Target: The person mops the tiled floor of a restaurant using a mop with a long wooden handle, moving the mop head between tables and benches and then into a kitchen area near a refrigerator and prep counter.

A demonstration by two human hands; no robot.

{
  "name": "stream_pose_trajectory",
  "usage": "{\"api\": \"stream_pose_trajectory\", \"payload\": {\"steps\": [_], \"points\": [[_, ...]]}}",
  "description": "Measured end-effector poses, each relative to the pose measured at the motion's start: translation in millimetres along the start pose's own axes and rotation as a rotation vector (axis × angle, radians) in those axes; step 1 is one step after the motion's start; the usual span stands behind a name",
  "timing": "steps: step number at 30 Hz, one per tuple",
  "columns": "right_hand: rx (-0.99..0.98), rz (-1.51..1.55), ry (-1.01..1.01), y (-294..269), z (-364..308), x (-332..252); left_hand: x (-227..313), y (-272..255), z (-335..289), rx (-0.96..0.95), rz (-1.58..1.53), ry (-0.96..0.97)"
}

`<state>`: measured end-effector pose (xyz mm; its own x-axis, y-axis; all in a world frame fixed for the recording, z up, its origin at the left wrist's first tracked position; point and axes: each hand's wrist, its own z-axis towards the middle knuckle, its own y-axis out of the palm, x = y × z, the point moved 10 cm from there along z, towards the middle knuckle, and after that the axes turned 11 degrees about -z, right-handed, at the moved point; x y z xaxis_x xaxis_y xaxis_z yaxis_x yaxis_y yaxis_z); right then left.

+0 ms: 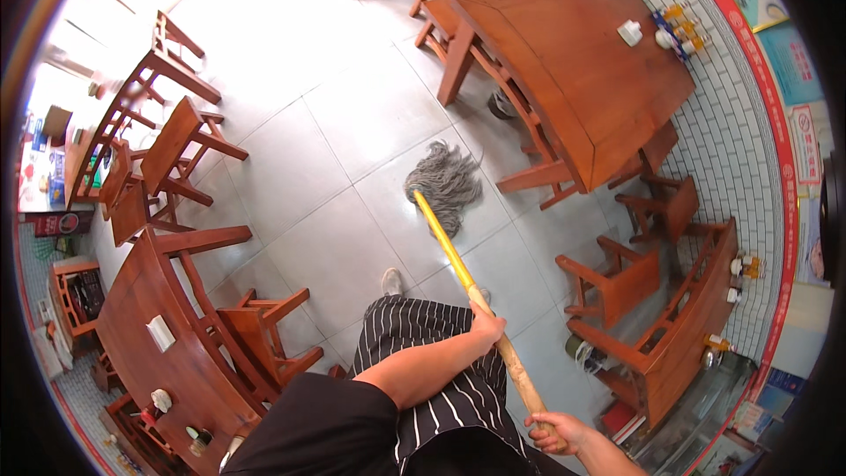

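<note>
In the head view, held the mop (450,249) slantwise before the body, its grey strands (451,178) splayed on the tiled floor (300,203), beyond the shoes (392,280) and left of the nearest corner of the large table (564,62). Closed the left hand (486,324) round the handle (521,370) partway along, about at the change from yellow covering to bare wood. Curled the fingers of the right hand (560,434) about the top end. Set both grips well apart, probably for leverage: right hand as pivot, left for steering and pressing. Reached the left forearm across the striped garment (445,419), seemingly to bring both hands onto one line. Saw stools (181,145) at the floor's left side, near the tables, perhaps for seating. Found bottles (683,31) along the large table's wall-side edge, a white box (630,33) near, likely to spare the tabletop's middle.
</note>
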<state>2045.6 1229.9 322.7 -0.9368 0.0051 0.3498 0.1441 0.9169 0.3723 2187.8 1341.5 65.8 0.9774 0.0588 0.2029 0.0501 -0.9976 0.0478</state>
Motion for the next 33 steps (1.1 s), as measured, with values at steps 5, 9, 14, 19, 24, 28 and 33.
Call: {"api": "stream_pose_trajectory", "payload": {"steps": [5,9,14,19,24,28,33], "points": [[-0.260,0.158,-0.163,70,62,-105,87,-101,65,0.085,-0.204,0.224],[-0.369,0.223,-0.273,148,104,-217,195,-169,81,-0.112,-0.468,0.200],[-0.176,-0.081,-0.356,217,157,-398,284,-258,87,-0.114,-0.654,0.330],[0.276,-0.808,-0.608,252,186,-612,306,-306,118,0.013,-0.527,0.203],[0.408,-0.974,-0.631,296,210,-711,369,-323,135,0.067,-0.509,0.151],[0.480,-1.077,-0.593,274,199,-685,436,-319,147,0.151,-0.473,0.197],[0.552,-1.188,-0.400,183,148,-579,438,-270,172,0.146,-0.222,0.083]]}}
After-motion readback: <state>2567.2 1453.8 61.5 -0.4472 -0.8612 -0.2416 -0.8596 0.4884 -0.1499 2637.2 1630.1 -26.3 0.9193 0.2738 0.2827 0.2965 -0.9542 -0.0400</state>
